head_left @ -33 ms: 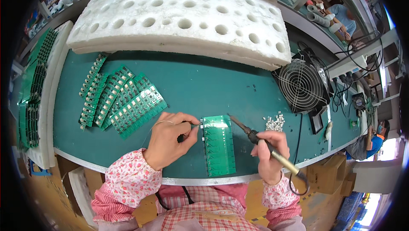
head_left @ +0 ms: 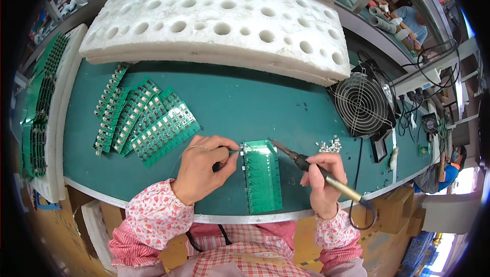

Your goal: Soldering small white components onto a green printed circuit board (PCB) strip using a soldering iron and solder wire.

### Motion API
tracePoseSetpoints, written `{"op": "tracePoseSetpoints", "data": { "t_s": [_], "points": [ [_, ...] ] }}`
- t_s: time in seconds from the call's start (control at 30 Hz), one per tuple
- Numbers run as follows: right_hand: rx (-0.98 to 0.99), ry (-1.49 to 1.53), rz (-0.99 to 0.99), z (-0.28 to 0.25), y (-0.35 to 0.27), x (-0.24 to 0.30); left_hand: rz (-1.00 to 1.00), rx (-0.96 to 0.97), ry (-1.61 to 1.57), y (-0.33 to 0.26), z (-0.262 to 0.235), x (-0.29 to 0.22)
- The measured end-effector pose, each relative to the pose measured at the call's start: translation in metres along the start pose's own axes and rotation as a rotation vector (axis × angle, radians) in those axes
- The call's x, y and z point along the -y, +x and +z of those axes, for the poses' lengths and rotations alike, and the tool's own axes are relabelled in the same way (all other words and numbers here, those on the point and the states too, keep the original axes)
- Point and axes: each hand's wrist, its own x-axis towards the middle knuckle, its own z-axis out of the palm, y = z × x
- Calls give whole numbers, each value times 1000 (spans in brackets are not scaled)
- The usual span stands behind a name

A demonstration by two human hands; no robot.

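Note:
Just left of centre on the bench, my left hand (head_left: pixel 208 167) is closed, thumb and forefinger pinched at the upper left edge of a green circuit board (head_left: pixel 263 180). A thin strand that looks like solder wire crosses the back of this hand; its end at the fingertips is too small to make out. My right hand (head_left: pixel 325 182) grips a soldering iron (head_left: pixel 334 184) with a dark front and a pale gold handle. The iron slants up and left, its tip by the board's top right corner; whether it touches cannot be told. The board lies flat, with pins along its left edge.
Small silvery parts (head_left: pixel 329 145) lie heaped beyond my right hand. Several populated circuit boards (head_left: pixel 163 126) fan out at left. A white foam block (head_left: pixel 214 32) with holes spans the back. At right stands a fan (head_left: pixel 360 101) with a wire guard. More boards (head_left: pixel 43 93) line the left side.
The soldering iron has shifted slightly left, bringing its tip closer to the board's top right corner. Its cable loop has swung a little to the right. My left hand stays in place.

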Motion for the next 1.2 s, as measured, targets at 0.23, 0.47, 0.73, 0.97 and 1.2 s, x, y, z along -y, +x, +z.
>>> {"op": "tracePoseSetpoints", "data": {
  "t_s": [0.23,0.47,0.73,0.97,1.2],
  "points": [
    [147,171,148,11,36,-11,7,26,-11,3,-1,3],
    [179,206,173,11,35,-19,59,58,-6,4,-2,4],
    [209,203,161,12,36,-20,73,63,21,5,-2,5],
    [203,217,158,12,35,-21,76,49,29,5,0,4],
    [187,198,158,12,32,-21,58,29,14,5,-1,4]
  ]
}}
